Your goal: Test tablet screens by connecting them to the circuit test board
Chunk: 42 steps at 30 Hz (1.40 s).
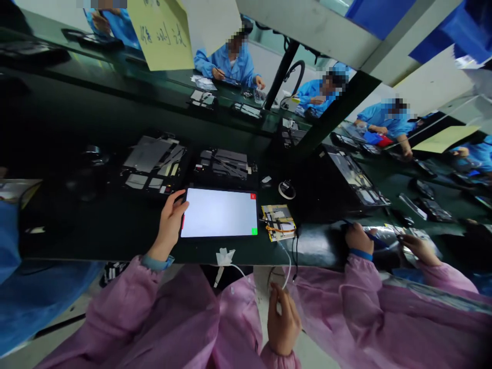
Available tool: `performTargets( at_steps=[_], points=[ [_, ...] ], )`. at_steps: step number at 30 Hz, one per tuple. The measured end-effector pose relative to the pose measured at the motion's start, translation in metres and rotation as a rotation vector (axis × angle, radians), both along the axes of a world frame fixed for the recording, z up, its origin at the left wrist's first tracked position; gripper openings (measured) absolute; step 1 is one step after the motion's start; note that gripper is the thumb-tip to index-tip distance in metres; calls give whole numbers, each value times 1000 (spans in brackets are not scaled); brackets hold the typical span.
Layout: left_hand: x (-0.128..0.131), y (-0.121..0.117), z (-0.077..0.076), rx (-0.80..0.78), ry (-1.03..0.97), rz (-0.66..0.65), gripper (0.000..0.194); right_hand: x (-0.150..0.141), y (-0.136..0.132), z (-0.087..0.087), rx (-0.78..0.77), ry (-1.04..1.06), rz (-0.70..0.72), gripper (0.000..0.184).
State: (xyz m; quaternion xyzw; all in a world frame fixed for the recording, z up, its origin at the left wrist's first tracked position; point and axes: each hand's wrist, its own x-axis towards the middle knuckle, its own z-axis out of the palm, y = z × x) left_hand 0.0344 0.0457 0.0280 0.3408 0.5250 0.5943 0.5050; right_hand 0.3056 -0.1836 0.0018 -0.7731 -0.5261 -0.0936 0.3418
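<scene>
A tablet [219,212] lies on the dark green bench with its screen lit white, a red square in its upper right corner and a green one in its lower right. My left hand [169,223] grips its left edge, thumb on the front and fingers behind. Below the bench edge, my right hand [283,318] is closed in a pinch where a white cable [289,266] meets the fingertips; the pinched end is hidden. That cable runs up toward a yellow-taped circuit assembly [280,223] right of the tablet. White tape [225,257] sits on the bench edge.
Opened tablets [154,159] with exposed batteries, and another [226,163], lie behind. A stack with an open tablet [355,174] stands right, near a slanted dark post [330,118]. A neighbour's hands [359,240] work at the right. A round white-rimmed object [286,189] sits beyond the circuit assembly.
</scene>
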Motion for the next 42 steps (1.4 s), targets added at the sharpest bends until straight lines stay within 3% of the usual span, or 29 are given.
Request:
performTargets(
  at_steps=[4, 7, 11, 14, 17, 19, 21, 24, 26, 29, 32, 35, 37, 42],
  points=[
    [1, 0, 0, 5, 14, -75, 56, 2, 7, 5, -115, 18, -136, 31],
    [2, 2, 1, -16, 16, -63, 52, 10, 30, 16, -213, -70, -168, 41],
    [2, 4, 5, -30, -31, -59, 45, 7, 81, 60, -207, -226, -182, 38],
    [2, 4, 8, -20, -80, -105, 45, -13, 126, 106, -253, -268, -20, 33],
    [2, 5, 5, 7, -99, -146, 46, -49, 182, 134, -242, -219, 343, 29],
    [2, 7, 1, 38, -87, -160, 49, -79, 224, 134, -218, -164, 634, 27],
    [2, 8, -4, 73, -62, -159, 52, -110, 267, 122, -252, -154, 826, 27],
    [3, 11, -7, 93, -63, -143, 54, -148, 314, 99, -394, -253, 916, 26],
    [3, 11, -6, 75, -101, -143, 54, -164, 330, 92, -497, -341, 956, 23],
    [1, 10, 1, 45, -157, -161, 49, -171, 330, 96, -523, -456, 947, 20],
    [-2, 7, 9, 2, -151, -166, 43, -154, 310, 105, -432, -466, 967, 24],
    [-4, 4, 12, 17, -81, -130, 41, -110, 278, 116, -345, -349, 1025, 26],
    [-4, 4, 10, 33, -50, -117, 41, -70, 254, 125, -328, -248, 990, 23],
    [0, 6, -4, 78, -38, -160, 48, 17, 202, 155, -314, -141, 674, 18]
  ],
)
